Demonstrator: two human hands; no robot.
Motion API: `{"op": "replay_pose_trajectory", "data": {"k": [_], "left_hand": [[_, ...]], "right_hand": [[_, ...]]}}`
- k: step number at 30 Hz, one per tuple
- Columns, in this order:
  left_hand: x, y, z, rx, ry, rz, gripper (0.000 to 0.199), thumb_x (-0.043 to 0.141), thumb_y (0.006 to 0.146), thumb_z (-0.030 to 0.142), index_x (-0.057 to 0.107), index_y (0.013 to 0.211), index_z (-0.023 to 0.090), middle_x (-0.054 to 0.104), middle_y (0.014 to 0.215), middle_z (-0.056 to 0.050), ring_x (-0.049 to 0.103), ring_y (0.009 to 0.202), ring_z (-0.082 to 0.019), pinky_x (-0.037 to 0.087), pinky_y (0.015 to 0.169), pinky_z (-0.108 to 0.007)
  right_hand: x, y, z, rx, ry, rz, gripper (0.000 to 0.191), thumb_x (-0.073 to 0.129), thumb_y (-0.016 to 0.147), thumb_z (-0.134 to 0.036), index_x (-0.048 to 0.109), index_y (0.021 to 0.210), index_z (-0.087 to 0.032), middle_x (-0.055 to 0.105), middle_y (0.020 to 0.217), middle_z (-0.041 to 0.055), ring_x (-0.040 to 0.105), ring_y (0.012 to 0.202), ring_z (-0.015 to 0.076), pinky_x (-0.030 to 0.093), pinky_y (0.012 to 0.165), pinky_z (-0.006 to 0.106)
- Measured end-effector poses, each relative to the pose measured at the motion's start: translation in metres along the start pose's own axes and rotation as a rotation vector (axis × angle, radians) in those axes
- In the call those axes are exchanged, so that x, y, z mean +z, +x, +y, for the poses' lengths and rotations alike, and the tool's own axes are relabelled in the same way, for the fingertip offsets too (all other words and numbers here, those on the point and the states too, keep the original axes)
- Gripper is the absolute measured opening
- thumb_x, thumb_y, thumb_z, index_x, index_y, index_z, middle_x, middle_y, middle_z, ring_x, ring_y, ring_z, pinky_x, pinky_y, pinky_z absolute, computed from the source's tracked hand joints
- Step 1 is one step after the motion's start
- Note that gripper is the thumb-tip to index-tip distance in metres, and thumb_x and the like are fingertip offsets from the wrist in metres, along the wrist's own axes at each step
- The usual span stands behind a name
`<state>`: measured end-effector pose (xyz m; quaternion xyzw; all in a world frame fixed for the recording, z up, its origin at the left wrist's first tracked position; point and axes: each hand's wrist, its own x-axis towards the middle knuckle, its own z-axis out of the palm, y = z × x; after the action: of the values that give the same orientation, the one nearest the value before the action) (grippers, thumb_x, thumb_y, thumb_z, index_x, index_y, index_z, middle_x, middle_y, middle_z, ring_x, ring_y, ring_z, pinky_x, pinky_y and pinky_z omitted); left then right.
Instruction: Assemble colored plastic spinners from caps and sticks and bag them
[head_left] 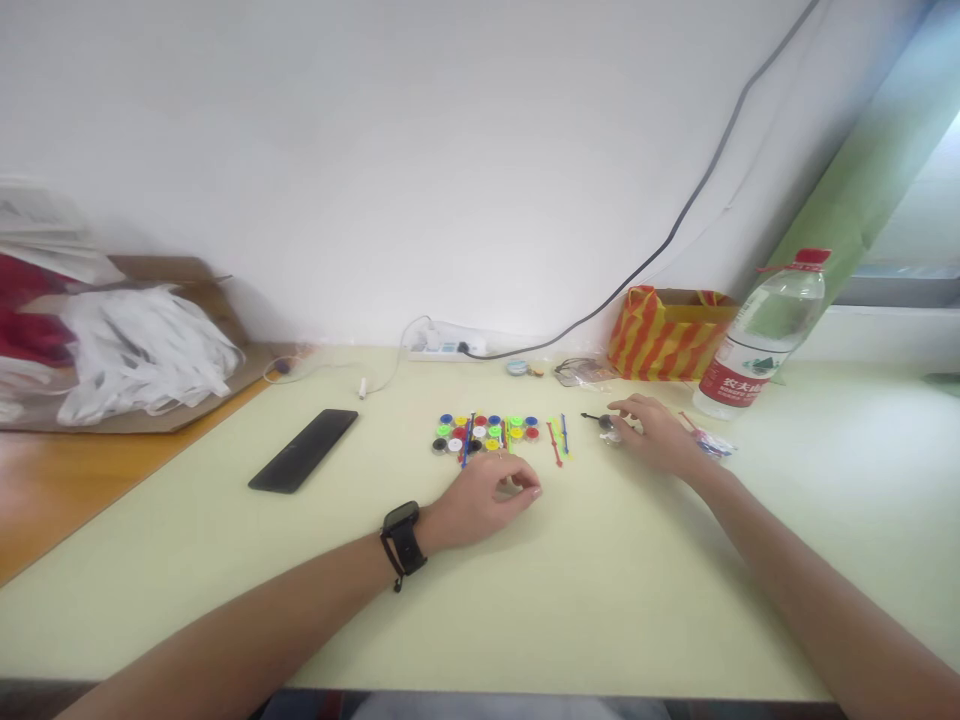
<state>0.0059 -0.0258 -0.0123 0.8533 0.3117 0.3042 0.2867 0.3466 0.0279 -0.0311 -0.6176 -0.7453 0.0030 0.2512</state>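
Left hand (487, 497): grip curled, thumb near fingertip, contents unclear | Right hand (651, 432): fingertips at dark disc (605, 423), hold unclear; black arrow (590, 416) just beside | Coloured discs (493, 432): rows on desk (615, 580), beyond left hand | Red arrow (554, 442), blue arrow (565, 436): between coloured discs and right hand

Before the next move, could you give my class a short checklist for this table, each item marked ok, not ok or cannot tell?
1. Black phone-like slab apart from the coloured discs: ok.
2. Bottle capped: ok.
3. All arrows off the discs: not ok; a blue arrow lies across them.
4. Left hand clear of the discs: cannot tell; its knuckles border them in view.
5. Right hand gripping the dark disc: cannot tell.
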Motion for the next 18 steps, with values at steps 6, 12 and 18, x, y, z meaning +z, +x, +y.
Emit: {"op": "replay_pose_trajectory", "data": {"k": [6,12,18], "left_hand": [[-0.001,0.001,0.001,0.019,-0.007,-0.012,0.012,0.065,0.094,0.03,0.073,0.09,0.021,0.075,0.09,-0.004,0.066,0.086,-0.019,0.051,0.077,-0.031],[-0.002,0.001,0.001,0.017,0.003,-0.033,0.012,0.065,0.094,0.029,0.073,0.09,0.021,0.075,0.09,-0.004,0.065,0.086,-0.018,0.051,0.078,-0.03],[-0.001,0.0,-0.001,0.03,0.019,-0.031,0.012,0.064,0.095,0.028,0.072,0.09,0.021,0.074,0.091,-0.004,0.065,0.088,-0.018,0.051,0.079,-0.03]], "right_hand": [[0.003,-0.006,-0.011,-0.022,-0.078,-0.098,0.04,0.045,0.101,-0.041,0.066,0.13,-0.025,0.072,0.118,0.0113,0.065,0.113,0.0316,0.049,0.093,0.043],[0.003,-0.007,-0.016,-0.006,-0.064,-0.154,0.039,0.049,0.1,-0.04,0.067,0.131,-0.024,0.072,0.125,0.0113,0.066,0.115,0.0312,0.051,0.094,0.042],[0.003,-0.004,-0.011,0.074,-0.076,-0.135,0.038,0.051,0.098,-0.043,0.07,0.125,-0.025,0.075,0.123,0.0103,0.069,0.113,0.0314,0.052,0.093,0.043]]}}
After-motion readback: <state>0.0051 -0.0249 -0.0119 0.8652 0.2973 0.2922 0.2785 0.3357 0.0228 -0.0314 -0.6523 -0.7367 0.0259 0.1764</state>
